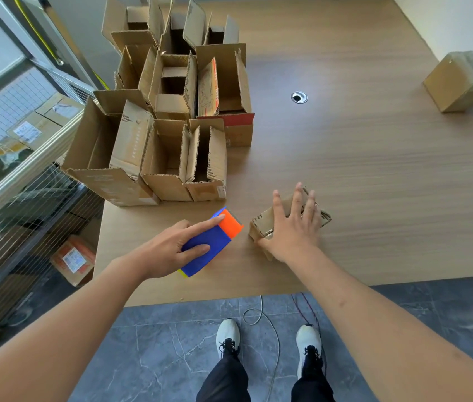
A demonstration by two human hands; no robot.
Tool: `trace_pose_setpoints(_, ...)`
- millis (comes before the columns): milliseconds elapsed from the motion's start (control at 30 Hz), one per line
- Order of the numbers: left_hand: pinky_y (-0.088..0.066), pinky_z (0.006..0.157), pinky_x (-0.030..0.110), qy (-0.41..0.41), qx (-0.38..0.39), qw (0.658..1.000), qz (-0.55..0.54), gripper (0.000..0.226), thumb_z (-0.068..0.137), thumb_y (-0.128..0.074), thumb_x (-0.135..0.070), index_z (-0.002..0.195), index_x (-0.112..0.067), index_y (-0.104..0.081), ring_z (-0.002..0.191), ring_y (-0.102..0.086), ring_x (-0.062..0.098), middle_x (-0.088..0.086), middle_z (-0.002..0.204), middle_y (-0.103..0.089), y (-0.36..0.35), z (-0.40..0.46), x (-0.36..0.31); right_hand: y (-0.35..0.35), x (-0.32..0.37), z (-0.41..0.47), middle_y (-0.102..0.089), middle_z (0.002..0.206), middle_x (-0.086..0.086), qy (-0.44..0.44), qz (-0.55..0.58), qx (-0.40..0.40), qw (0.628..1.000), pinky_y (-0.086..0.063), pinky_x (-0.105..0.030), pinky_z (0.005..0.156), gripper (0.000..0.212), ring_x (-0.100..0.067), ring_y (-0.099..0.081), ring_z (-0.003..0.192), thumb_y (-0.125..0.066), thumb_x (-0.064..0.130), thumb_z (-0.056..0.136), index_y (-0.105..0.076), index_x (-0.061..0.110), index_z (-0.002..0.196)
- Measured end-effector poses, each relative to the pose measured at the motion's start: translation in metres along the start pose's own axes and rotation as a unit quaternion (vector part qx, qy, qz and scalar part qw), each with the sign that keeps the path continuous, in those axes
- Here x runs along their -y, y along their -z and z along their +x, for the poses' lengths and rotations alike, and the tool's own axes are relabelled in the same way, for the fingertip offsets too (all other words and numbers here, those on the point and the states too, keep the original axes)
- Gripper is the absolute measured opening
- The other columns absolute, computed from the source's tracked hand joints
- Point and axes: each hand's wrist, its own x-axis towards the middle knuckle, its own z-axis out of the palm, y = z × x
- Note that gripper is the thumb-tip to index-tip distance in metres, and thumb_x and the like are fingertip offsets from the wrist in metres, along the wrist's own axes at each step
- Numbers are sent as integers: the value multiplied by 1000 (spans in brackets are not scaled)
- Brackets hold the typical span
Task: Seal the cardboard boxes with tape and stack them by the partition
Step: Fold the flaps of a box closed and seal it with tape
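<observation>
My left hand (171,248) grips a blue and orange tape dispenser (215,242) just above the near part of the wooden table (374,184). To its right, my right hand (296,230) lies spread flat on top of a small cardboard box (261,224) and presses its flaps down. A cluster of several open cardboard boxes (168,111) with upright flaps stands on the table's left side. One sealed, taped box (458,82) sits at the far right against the white partition (461,21).
A metal wire cage (20,198) with parcels stands left of the table. A round cable grommet (299,97) is set in the tabletop. Loose cables (261,314) lie on the grey tiled floor near my feet.
</observation>
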Motion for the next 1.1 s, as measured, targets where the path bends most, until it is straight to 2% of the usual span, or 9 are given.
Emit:
trace_pose_setpoints(100,-38,83,23,-28,-16,999,3,66,104,-53,-45,151,-66,-13,90,-49,4,-11,105,-46,2,-1,-12,6,-7,-4,27,162,-22,53,-9,19,998,-3,-59,122,109,-50,16,150,-69,61,82,6,39,159)
trace_pose_setpoints(300,-48,97,40,-90,-47,994,33,76,101,-58,-36,159,-53,-12,107,-50,17,-10,124,-39,3,1,-40,16,-53,2,45,157,0,255,-52,76,963,17,-48,123,117,-30,37,147,-64,-2,81,9,49,157)
trace_pose_setpoints(433,-49,97,44,-107,-58,991,57,72,101,-55,-36,159,-52,-14,111,-51,24,-6,133,-36,1,1,-52,34,-69,4,16,169,7,306,97,106,941,12,-43,125,99,-19,24,152,-68,13,82,-15,48,158)
trace_pose_setpoints(500,-49,96,39,-114,-56,989,77,69,101,-50,-40,159,-52,-15,111,-50,23,-6,136,-34,0,0,-59,45,-65,-3,-28,166,5,267,327,113,900,-9,-42,128,71,-15,-12,156,-61,15,84,-46,36,150)
trace_pose_setpoints(600,-48,94,35,-120,-49,987,92,66,102,-46,-40,158,-53,-15,109,-50,23,-7,137,-32,-3,0,-71,58,-57,-14,-69,130,6,212,554,115,797,-44,-33,110,38,-10,-59,126,-57,19,92,-70,22,128)
trace_pose_setpoints(700,-48,93,36,-125,-42,987,95,66,103,-47,-38,158,-55,-15,106,-50,24,-7,136,-32,-3,2,-84,61,-56,-17,-77,109,-6,214,566,99,790,-56,-43,98,21,-26,-70,105,-65,13,98,-75,12,116)
trace_pose_setpoints(800,-49,93,38,-130,-34,986,104,70,105,-53,-30,157,-55,-14,106,-52,25,-8,136,-32,-5,6,-95,58,-62,-16,-78,93,-4,223,548,57,804,-60,-47,87,13,-22,-72,85,-71,16,95,-80,14,105)
trace_pose_setpoints(967,-49,95,38,-134,-20,985,104,72,104,-54,-28,157,-56,-13,109,-52,27,-7,135,-34,-8,13,-115,55,-72,-22,-78,88,-7,195,622,60,756,-60,-30,71,11,-17,-74,80,-72,18,95,-80,11,94)
trace_pose_setpoints(1100,-49,95,44,-126,-9,986,106,71,105,-52,-30,157,-57,-13,107,-53,27,-6,134,-35,-9,13,-127,58,-81,-26,-76,91,-15,184,653,69,731,-61,-34,73,10,-21,-72,79,-73,12,93,-78,5,97)
